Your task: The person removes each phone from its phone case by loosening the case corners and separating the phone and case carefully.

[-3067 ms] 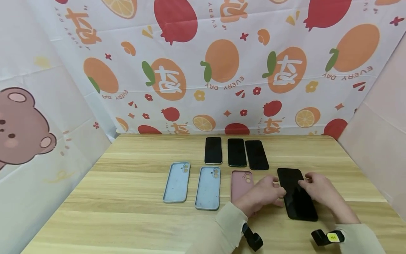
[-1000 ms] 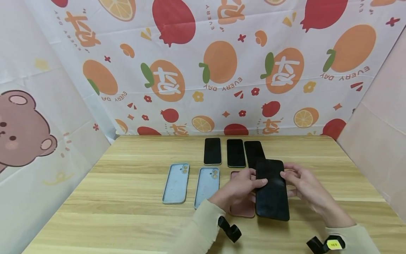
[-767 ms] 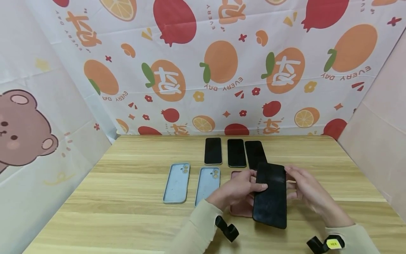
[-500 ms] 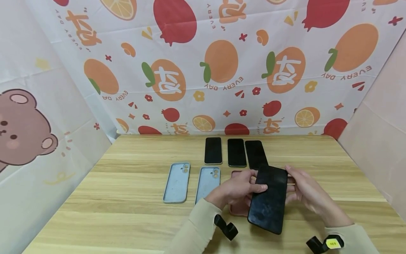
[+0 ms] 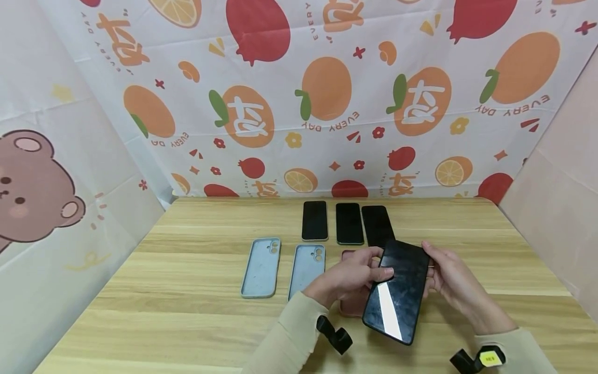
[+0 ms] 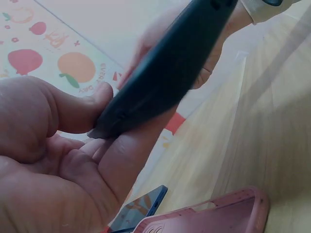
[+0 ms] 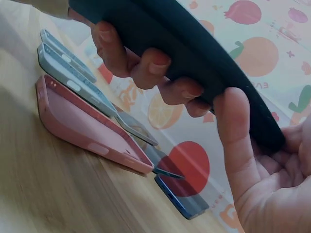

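In the head view a large black phone [image 5: 404,275] is held tilted above the table, its glossy screen facing up with a bright reflection across the lower part. My left hand [image 5: 348,275] grips its left edge, thumb on the screen and fingers behind. At the upper right edge my right hand [image 5: 450,278] holds it, thumb near the corner and fingers curled by the side. The left wrist view shows the phone [image 6: 150,77] edge-on between thumb and fingers. Its dark bluish back [image 7: 160,34] shows in the right wrist view. A pink phone case [image 5: 351,304] lies partly hidden below.
Two light blue phone cases, one farther left [image 5: 260,267] and one nearer [image 5: 307,267], lie with their insides up. Behind them three smaller phones lie in a row: a left phone [image 5: 315,221], a middle phone [image 5: 349,223] and a right phone [image 5: 377,224]. A fruit-print cloth [image 5: 327,150] hangs behind the table.
The large phone lay on the table at first. Both hands have lifted it and brought it left, partly over the pink case. Its lower end has since swung toward the left and its tilt has changed.
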Available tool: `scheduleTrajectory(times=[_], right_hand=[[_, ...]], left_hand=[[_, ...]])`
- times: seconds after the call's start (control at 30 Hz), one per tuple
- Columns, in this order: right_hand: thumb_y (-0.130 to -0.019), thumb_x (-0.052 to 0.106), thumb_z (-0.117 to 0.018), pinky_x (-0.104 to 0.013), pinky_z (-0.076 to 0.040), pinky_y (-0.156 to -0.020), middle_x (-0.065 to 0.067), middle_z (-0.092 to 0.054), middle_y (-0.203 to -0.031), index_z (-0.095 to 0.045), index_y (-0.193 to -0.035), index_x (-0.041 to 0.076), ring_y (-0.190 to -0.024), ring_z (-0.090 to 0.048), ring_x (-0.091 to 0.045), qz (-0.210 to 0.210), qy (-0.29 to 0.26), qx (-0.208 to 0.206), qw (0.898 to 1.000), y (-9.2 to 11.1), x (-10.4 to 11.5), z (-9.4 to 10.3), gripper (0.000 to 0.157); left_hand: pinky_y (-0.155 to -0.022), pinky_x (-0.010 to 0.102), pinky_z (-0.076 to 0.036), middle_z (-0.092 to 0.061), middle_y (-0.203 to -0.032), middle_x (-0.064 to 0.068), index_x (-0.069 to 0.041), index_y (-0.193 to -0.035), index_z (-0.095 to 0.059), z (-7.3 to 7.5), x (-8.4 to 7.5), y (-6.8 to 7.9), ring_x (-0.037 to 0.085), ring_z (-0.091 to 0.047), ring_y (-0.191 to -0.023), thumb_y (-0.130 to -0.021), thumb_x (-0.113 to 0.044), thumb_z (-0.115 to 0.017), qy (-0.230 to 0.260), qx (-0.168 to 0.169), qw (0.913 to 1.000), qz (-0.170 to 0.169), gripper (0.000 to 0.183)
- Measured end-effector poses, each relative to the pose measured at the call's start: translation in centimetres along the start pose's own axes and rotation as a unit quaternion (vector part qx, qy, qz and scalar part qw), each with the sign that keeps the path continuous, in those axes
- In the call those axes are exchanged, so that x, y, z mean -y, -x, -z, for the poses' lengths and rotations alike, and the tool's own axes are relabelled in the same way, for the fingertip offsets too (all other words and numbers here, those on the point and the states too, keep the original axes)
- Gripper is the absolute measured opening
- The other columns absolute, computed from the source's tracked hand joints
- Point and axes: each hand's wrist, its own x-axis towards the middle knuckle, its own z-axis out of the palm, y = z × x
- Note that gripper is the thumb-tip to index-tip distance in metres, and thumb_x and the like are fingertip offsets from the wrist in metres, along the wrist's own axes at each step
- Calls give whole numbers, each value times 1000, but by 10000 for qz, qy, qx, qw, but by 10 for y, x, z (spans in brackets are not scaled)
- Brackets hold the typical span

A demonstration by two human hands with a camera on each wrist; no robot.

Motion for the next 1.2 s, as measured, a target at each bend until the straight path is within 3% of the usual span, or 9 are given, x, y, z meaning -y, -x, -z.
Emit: scheduleTrajectory(times=[0.4,0.57,0.7,0.8,0.93,1.07,1.2], right_hand=[[-110,36,-30,-18,-45,-45,6,-62,-60,-63,-84,17,-46,-59,-6,64,-486,-208,9986,1,0,-8,47],[-110,36,-28,-18,-46,-44,4,-65,-56,-66,-83,17,-44,-60,-7,6,-605,-167,9980,2,-1,-9,50],[-110,34,-28,-18,-48,-44,3,-67,-57,-67,-82,17,-46,-63,-7,40,-800,-101,9967,2,0,-10,51],[-110,33,-28,-18,-49,-43,3,-68,-58,-67,-82,18,-47,-64,-5,156,-688,-107,9975,2,2,-12,51],[-109,37,-30,-18,-47,-41,4,-65,-53,-66,-77,17,-43,-61,-4,180,-320,-413,9985,1,1,-15,53],[-107,47,-32,-20,-45,-41,5,-58,-48,-62,-77,17,-40,-56,-7,49,-31,-825,9966,-1,-2,-16,52],[-104,53,-31,-24,-45,-42,5,-53,-48,-59,-82,15,-41,-53,-10,24,77,-1029,9947,-3,-5,-16,53]], left_hand=[[-73,34,-60,-69,-96,10,-7,-125,-53,3,-4,2,14,-66,-74,-99,-11,-59,60,26,10000,6,28],[-76,36,-61,-69,-95,10,-6,-127,-53,4,-3,3,14,-66,-74,-99,-10,-59,59,54,10000,-1,29],[-69,31,-58,-67,-91,5,-6,-127,-52,5,-2,3,12,-65,-74,-100,-8,-57,228,203,9995,-92,27],[-64,27,-54,-66,-87,1,-5,-125,-50,7,-3,4,9,-65,-73,-101,-6,-54,401,395,9983,-173,25],[-63,27,-54,-65,-85,-1,-4,-128,-47,9,-5,5,8,-65,-73,-102,-5,-51,510,529,9971,-206,26],[-66,27,-54,-65,-87,1,-3,-132,-46,7,-4,5,9,-66,-73,-102,-8,-52,452,349,9983,-100,31],[-72,30,-58,-66,-87,3,-4,-126,-51,4,-4,4,10,-66,-73,-102,-11,-54,361,79,9993,-45,25]])
